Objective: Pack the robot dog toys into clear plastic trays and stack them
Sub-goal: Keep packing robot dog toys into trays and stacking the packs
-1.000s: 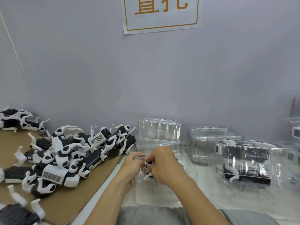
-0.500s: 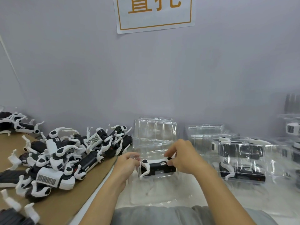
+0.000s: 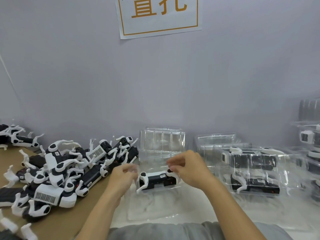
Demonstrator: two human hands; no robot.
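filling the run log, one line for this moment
step: seating toy in tray | left hand: pinches clear tray edge | right hand: grips robot dog toy

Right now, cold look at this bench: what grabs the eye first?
Probably the tangled heap of black-and-white robot dog toys on the brown cardboard at left. Next, dead centre, one robot dog lying in a clear tray, the right hand on its rear end and the left hand at the tray's left edge. At right sit filled clear trays; an orange-lettered sign hangs on the wall.
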